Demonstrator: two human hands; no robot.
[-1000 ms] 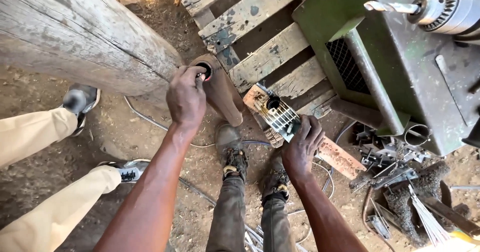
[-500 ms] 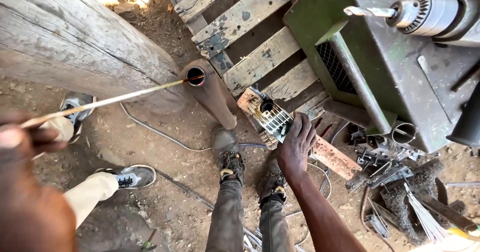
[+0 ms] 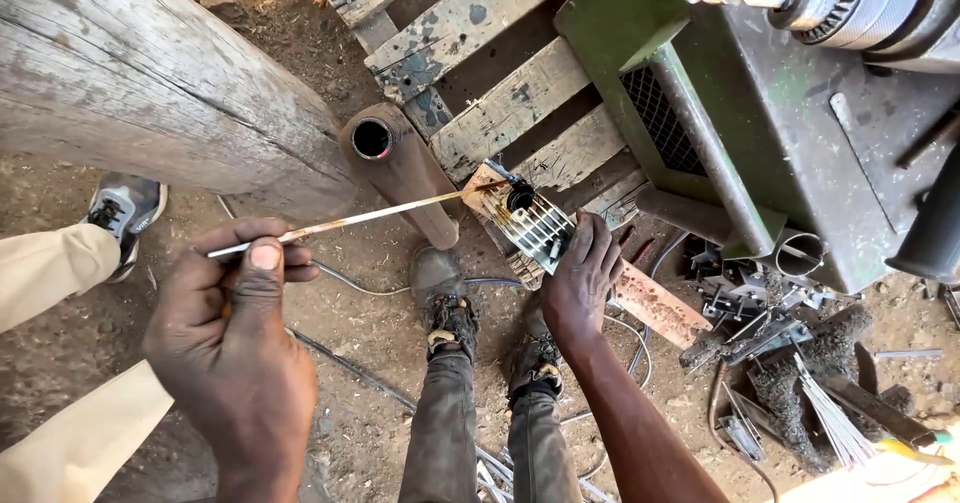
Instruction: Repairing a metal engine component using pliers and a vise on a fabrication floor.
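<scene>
My left hand (image 3: 235, 348) pinches the near end of a long thin welding rod (image 3: 360, 219), which slants up to the right. Its far tip reaches the small metal grille piece (image 3: 540, 225) lying on a rusty flat bar (image 3: 650, 303) on the ground. My right hand (image 3: 580, 283) rests on that grille's near side, holding it down. A rusty pipe (image 3: 395, 168) with an open top stands just left of the grille, behind the rod. My two worn boots (image 3: 445, 308) are planted on the dirt below.
A thick wooden log (image 3: 150, 93) lies at the upper left. A wooden pallet (image 3: 500, 83) and a green machine (image 3: 800, 113) with a drill chuck (image 3: 850, 3) fill the upper right. Scrap metal (image 3: 760, 313) and rods (image 3: 830, 423) lie at right. Another person's beige-trousered legs and sneaker (image 3: 120, 208) are at left.
My left hand drew the rod out of the rusty pipe's mouth, pulled back toward me, and now points the rod's tip at the grille. My right hand has stayed on the grille.
</scene>
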